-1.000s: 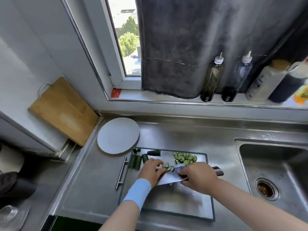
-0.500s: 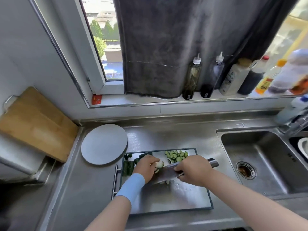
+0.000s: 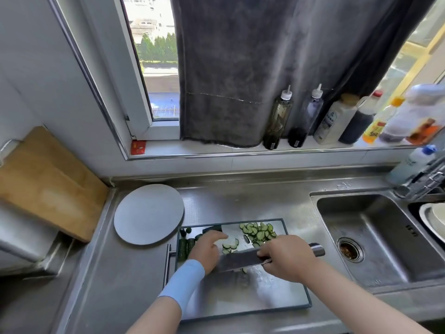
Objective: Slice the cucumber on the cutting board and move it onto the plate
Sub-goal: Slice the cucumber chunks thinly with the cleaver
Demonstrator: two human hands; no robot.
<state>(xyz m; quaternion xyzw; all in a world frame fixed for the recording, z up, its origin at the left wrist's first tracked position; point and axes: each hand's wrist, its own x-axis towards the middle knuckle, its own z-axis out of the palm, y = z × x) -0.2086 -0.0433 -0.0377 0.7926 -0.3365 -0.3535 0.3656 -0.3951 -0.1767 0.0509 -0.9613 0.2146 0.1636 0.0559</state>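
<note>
A steel cutting board (image 3: pixel 277 292) lies on the counter. Cucumber slices (image 3: pixel 258 231) are piled at its far edge, and a few more slices (image 3: pixel 230 245) lie beside my left hand. Uncut cucumber pieces (image 3: pixel 184 245) sit at the board's left end. My right hand (image 3: pixel 286 257) grips a cleaver (image 3: pixel 237 260) by its steel handle, the blade lying tilted over the board. My left hand (image 3: pixel 208 249) rests on the board beside the blade with its fingers stretched toward the slices. The round grey plate (image 3: pixel 149 213) stands bare to the left behind the board.
A sink (image 3: pixel 370 235) opens to the right, with a faucet (image 3: pixel 421 182) and a bowl (image 3: pixel 433 216) beyond it. Bottles (image 3: pixel 278 119) line the windowsill. A wooden board (image 3: pixel 48 182) leans against the left wall. A dark curtain (image 3: pixel 265 68) hangs above.
My left hand has let go of the cucumber piece and opened, leaving fresh slices on the board. The cleaver has tilted flatter. The camera has swung right and up.
</note>
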